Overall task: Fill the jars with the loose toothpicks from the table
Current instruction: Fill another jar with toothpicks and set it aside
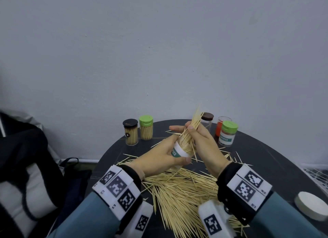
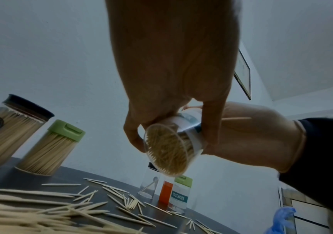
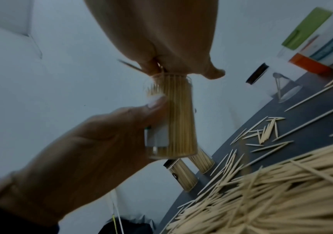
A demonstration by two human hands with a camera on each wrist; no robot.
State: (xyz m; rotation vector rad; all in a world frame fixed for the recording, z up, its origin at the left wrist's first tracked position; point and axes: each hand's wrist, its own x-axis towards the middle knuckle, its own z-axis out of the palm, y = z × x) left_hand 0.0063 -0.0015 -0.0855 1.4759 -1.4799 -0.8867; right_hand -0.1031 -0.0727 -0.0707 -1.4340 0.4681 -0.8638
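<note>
Altogether six jars: left hand (image 1: 156, 158) holds one (image 1: 182, 149), five stand.

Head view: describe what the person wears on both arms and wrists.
Both hands, the left hand and the right hand, are bare, no gloves. Each forearm has a blue-grey sleeve ending in a black cuff. Around each wrist sits a white band printed with square black-and-white markers. A white box-shaped camera unit, also bearing a marker, is mounted under each wrist.

Round dark bench (image 1: 257, 149) against a plain pale grey wall (image 1: 159, 51); framed picture (image 2: 243, 74) on an adjoining wall.
</note>
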